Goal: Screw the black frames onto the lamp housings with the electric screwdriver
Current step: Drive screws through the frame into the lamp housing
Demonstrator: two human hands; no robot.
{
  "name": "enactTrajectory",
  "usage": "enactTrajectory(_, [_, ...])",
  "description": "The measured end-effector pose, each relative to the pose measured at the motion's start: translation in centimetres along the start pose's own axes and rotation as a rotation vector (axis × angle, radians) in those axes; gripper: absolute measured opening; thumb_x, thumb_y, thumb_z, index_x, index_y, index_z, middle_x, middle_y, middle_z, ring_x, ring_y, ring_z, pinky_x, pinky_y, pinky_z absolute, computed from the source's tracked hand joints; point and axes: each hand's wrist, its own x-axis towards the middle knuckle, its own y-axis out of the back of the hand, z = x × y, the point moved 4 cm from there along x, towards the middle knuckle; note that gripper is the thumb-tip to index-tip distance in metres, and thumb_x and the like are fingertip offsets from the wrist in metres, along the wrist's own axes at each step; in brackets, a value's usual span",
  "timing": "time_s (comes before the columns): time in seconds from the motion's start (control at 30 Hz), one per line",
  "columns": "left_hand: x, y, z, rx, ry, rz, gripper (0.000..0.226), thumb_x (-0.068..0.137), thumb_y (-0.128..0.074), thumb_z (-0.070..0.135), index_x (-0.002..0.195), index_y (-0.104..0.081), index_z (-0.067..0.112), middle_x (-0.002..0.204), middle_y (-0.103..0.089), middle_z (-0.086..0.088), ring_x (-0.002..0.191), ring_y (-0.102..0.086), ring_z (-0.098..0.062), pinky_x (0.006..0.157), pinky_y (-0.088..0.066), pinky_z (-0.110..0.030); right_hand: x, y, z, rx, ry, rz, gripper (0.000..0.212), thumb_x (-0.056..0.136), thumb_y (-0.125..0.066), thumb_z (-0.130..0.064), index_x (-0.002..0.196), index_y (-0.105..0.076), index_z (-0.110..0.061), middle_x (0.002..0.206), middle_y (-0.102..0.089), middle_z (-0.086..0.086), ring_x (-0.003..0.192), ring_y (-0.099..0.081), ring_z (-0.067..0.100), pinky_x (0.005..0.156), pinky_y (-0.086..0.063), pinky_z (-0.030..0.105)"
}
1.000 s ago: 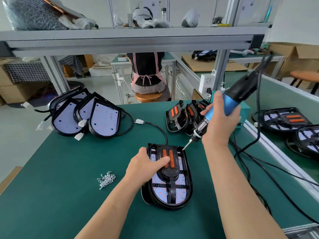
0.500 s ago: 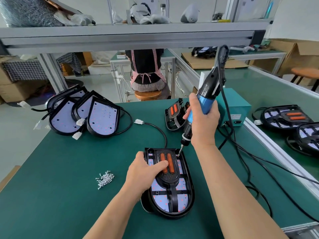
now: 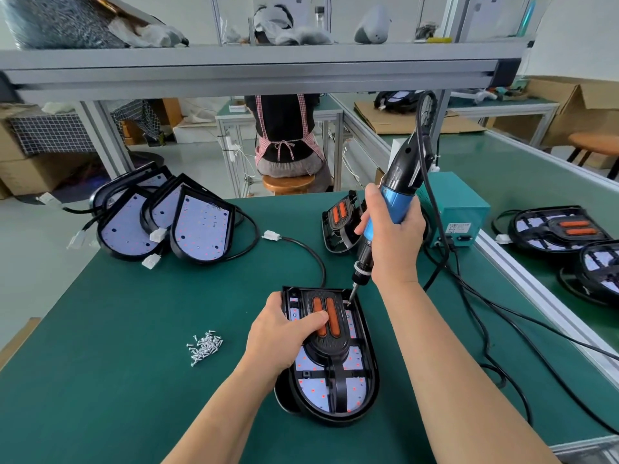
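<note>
We clamp the black frame (image 3: 335,373) steady with our left hand (image 3: 281,333); our right hand (image 3: 393,239) grips the electric screwdriver (image 3: 402,172).

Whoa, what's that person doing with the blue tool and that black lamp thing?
A person is putting a lamp together. Their right hand grips the electric screwdriver, with its tip down at the far right corner of the black frame. Their left hand holds the lamp housing steady on the green table, thumb across the frame's orange strips. A little pile of screws lies to the left, and more housings without frames wait at the back left.
</note>
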Motion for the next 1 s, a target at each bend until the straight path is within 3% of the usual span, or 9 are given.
enactTrajectory(0.37, [-0.5,0.0,0.2,-0.023,-0.002,0.002,0.062,0.051,-0.077,0.055,0.104,-0.06,0.026,0.097,-0.075,0.005,0.096,-0.071,-0.023,0.092,-0.055,-0.049,0.4,-1.0,0.6,-0.022,-0.029,-0.043,0.024,0.088,-0.073,-0.031,0.094,-0.059,-0.013,0.061,-0.057,0.0,0.049,-0.054,0.017,0.053,-0.048,0.023])
enactTrajectory(0.5, [-0.5,0.1,0.1,-0.017,0.0,0.002,0.063,0.051,-0.077,0.056,0.105,-0.06,0.028,0.098,-0.075,0.006,0.096,-0.071,-0.022,0.093,-0.055,-0.048,0.0,-1.1,1.0,-0.013,-0.058,-0.073,0.022,0.086,-0.072,-0.032,0.09,-0.059,-0.015,0.063,-0.055,0.008,0.049,-0.053,0.019,0.054,-0.051,0.032])
enactTrajectory(0.8, [-0.3,0.4,0.0,0.033,0.017,0.019,0.064,0.051,-0.075,0.059,0.105,-0.059,0.028,0.096,-0.074,0.007,0.092,-0.071,-0.019,0.09,-0.056,-0.048,0.4,-0.3,-0.8,0.076,-0.033,0.017,0.014,0.094,-0.069,-0.02,0.091,-0.056,-0.015,0.058,-0.054,0.005,0.046,-0.052,0.014,0.052,-0.048,0.02])
enactTrajectory(0.9, [-0.3,0.2,-0.1,0.055,0.022,0.011,0.079,0.061,-0.079,0.056,0.128,-0.052,0.025,0.112,-0.069,0.006,0.105,-0.066,-0.019,0.098,-0.052,-0.046,0.2,-0.2,-1.8,0.11,-0.027,0.044,0.015,0.093,-0.069,-0.022,0.089,-0.056,-0.015,0.054,-0.053,0.003,0.045,-0.051,0.015,0.053,-0.048,0.021])
enactTrajectory(1.0, [-0.8,1.0,1.4,0.351,-0.208,0.272,0.092,0.072,-0.078,0.057,0.148,-0.036,0.027,0.127,-0.05,0.004,0.123,-0.043,-0.02,0.108,-0.036,-0.041,-0.2,0.1,-3.0,0.198,-0.041,0.08,0.016,0.09,-0.07,-0.026,0.09,-0.057,-0.016,0.055,-0.052,0.003,0.045,-0.051,0.017,0.053,-0.048,0.026])
